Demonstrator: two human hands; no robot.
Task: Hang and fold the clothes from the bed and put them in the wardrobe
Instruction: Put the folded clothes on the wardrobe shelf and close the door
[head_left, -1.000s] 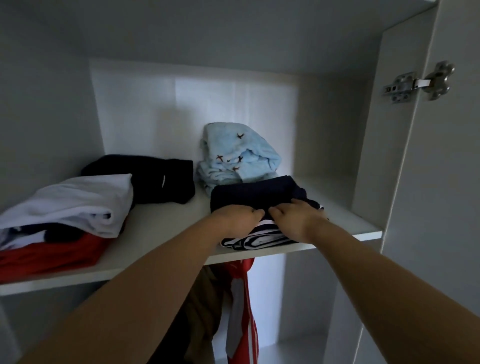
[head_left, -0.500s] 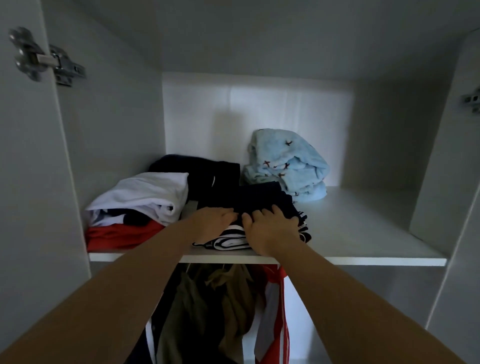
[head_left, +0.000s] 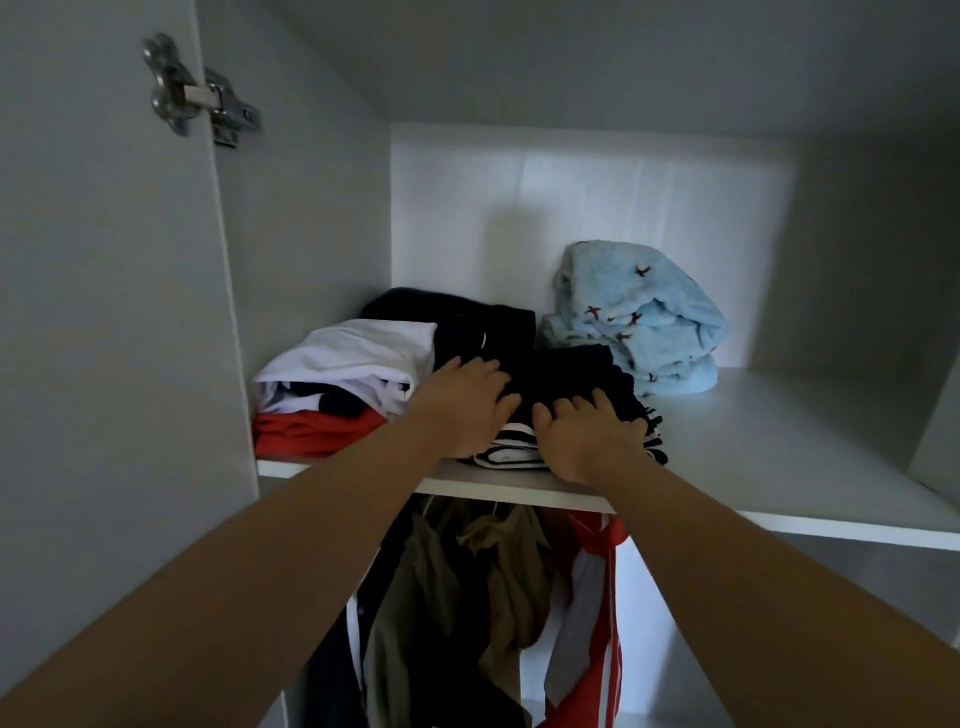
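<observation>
Evidently at the stowing step, left hand and right hand press straight-fingered, gripping nothing, on the folded navy cloth garment stacked on the white wardrobe shelf; next, judged, a clean withdrawal.

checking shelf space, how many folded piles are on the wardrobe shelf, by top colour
white-topped pile: 1
black pile: 1
navy-over-stripes pile: 1
light blue pile: 1
total: 4

pale grey wardrobe with a white shelf, a metal hinge on its open left door, and a brightly lit back panel.
</observation>
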